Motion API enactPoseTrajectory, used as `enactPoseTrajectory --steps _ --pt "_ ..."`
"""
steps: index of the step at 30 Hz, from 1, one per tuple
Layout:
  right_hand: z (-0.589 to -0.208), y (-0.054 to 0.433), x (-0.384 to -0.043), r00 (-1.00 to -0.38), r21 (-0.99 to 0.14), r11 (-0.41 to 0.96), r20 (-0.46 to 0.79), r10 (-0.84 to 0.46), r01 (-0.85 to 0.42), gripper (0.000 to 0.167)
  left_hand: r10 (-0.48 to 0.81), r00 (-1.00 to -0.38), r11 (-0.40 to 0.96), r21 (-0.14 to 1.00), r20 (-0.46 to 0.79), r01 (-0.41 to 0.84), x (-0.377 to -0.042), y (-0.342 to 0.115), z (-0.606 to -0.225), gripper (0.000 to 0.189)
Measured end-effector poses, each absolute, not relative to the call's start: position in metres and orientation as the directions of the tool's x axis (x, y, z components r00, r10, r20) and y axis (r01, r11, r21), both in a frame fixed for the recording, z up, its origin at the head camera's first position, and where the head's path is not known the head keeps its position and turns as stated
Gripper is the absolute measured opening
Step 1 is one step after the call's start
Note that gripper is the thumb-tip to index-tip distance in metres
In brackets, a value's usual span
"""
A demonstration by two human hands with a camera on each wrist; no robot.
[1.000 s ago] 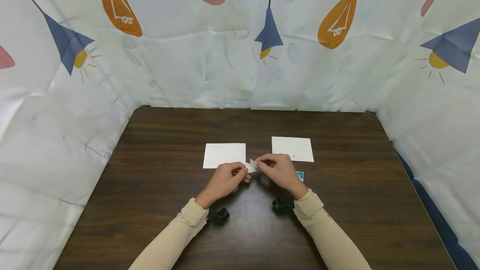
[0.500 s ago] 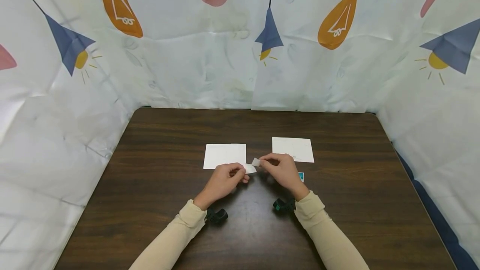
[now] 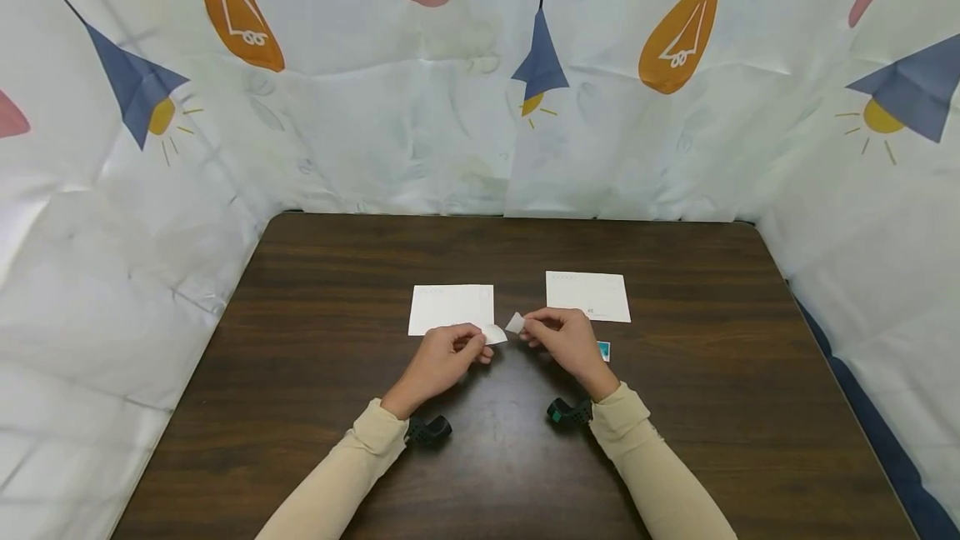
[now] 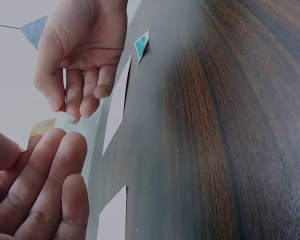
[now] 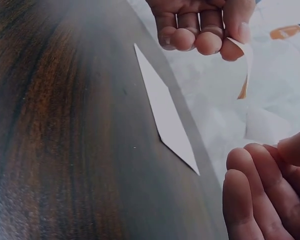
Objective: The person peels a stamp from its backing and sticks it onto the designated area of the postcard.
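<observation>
L hand (image 3: 444,358): grip pinching stamp (image 4: 43,126); R hand (image 3: 564,347): grip pinching sm. wht. paper (image 3: 515,322)

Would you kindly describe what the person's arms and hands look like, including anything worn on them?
The left sleeve and right sleeve are long, plain and cream, with creased cuffs. A black device sits at the left wrist, another at the right, the latter showing a small green patch. The left hand and right hand wear no gloves.
</observation>
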State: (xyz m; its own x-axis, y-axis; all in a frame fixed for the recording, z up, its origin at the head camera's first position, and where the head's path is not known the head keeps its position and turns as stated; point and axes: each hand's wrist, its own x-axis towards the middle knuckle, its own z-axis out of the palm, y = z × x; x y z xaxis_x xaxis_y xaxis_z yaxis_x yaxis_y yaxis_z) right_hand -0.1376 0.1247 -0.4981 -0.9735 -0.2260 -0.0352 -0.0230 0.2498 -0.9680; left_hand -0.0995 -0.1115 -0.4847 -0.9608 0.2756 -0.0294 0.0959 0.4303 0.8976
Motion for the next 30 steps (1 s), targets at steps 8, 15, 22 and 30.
enactPoseTrajectory --steps 8,15,22,30 --pt "-0.503 0.124 -0.137 -0.964 -0.964 0.258 -0.125 -0.236 0.062 0.018 0.270 -0.962 0.440 0.893 -0.033 0.093 -0.100 -0.115 -0.482 0.023" --pt "-0.510 0.122 -0.136 -0.949 -0.950 0.294 -0.187 -0.255 0.108 0.018 0.264 -0.964 0.432 0.899 -0.044 0.078 -0.100 -0.117 -0.482 0.023" --pt "-0.511 0.116 -0.132 -0.924 -0.942 0.317 -0.216 -0.315 0.112 0.019 0.242 -0.969 0.437 0.897 -0.049 0.064 -0.101 -0.118 -0.483 0.021" --pt "-0.509 0.110 -0.128 -0.895 -0.916 0.393 -0.241 -0.376 0.081 0.017 0.240 -0.970 0.443 0.894 -0.048 0.066 -0.102 -0.119 -0.482 0.020"
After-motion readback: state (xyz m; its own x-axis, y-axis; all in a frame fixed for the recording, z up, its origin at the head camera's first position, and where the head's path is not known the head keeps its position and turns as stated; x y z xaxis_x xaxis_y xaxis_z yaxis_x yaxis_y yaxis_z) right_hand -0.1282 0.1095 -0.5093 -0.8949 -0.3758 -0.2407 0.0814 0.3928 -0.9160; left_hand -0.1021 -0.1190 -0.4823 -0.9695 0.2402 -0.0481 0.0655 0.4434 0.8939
